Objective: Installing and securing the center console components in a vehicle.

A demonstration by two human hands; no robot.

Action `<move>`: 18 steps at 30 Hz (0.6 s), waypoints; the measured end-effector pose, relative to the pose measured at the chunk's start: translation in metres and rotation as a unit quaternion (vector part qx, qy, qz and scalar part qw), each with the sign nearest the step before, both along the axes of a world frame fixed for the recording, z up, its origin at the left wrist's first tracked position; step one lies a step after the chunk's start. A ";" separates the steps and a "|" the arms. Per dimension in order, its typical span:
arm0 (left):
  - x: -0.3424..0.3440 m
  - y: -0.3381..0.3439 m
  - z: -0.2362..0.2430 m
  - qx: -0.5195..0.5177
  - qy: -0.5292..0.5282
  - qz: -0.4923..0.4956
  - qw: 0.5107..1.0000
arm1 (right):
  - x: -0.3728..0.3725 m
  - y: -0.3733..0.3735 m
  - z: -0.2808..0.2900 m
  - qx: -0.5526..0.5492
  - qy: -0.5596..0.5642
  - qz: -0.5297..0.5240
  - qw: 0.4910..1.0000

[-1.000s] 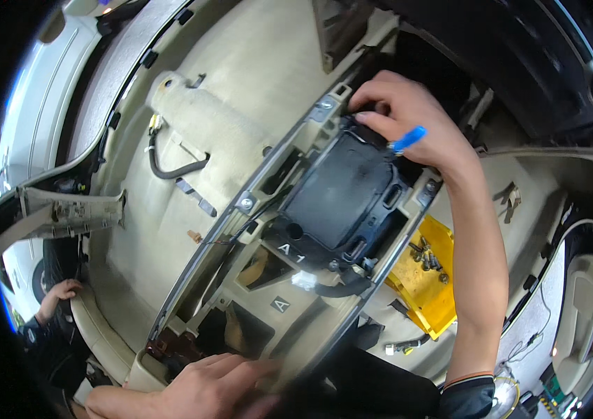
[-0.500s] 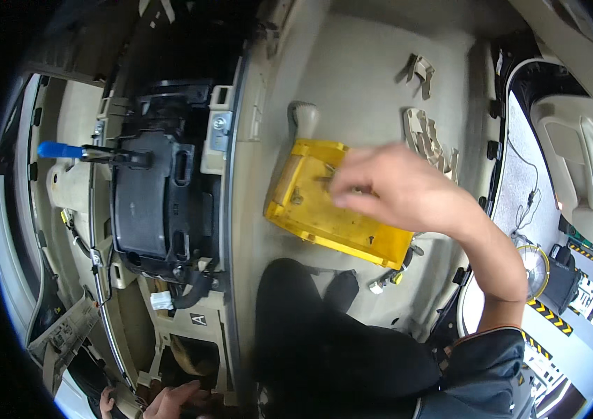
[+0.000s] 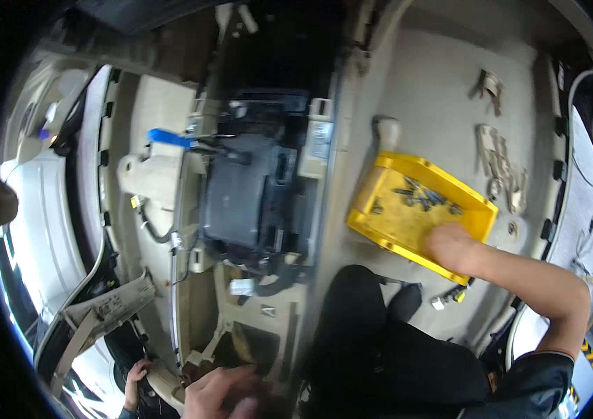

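My right hand (image 3: 452, 248) reaches down inside a yellow plastic bin (image 3: 402, 246), near its front right corner. Its fingers are hidden and blurred, so whether they hold anything does not show. Several metal bolts or screws (image 3: 422, 195) lie along the bin's far side. Low in the view, my left hand (image 3: 223, 394) is beside an opening in the beige console frame (image 3: 268, 314). Motion smears its fingers, and no held thing can be made out.
A black console unit (image 3: 237, 199) stands in the middle, with a blue-handled tool (image 3: 171, 138) across it. Beige brackets (image 3: 495, 157) lie right of the bin on the carpeted floor. A white connector (image 3: 242, 287) hangs below the unit. Another person's hand (image 3: 136, 377) shows lower left.
My right hand has gone from above the bin down into its near right part, uncovering the metal pieces. The whole view has shifted, so the surroundings sit farther right.
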State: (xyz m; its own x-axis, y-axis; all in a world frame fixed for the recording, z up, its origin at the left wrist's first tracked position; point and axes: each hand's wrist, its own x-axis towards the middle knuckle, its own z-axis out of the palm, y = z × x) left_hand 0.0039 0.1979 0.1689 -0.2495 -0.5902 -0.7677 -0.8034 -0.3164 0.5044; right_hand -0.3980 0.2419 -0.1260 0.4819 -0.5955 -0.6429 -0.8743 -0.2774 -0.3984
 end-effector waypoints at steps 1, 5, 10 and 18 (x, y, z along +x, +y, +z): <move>-0.001 0.000 -0.001 0.017 0.003 0.015 1.000 | -0.001 -0.006 0.009 0.020 0.023 0.004 1.000; -0.001 -0.002 0.000 0.004 0.014 -0.011 1.000 | -0.002 -0.022 0.022 0.025 0.066 0.070 0.995; 0.000 -0.004 0.001 0.000 0.017 -0.004 1.000 | 0.008 -0.016 0.020 0.051 0.147 0.068 0.985; -0.005 -0.005 0.004 0.012 0.017 0.007 1.000 | 0.005 -0.025 0.023 0.017 0.114 0.026 0.993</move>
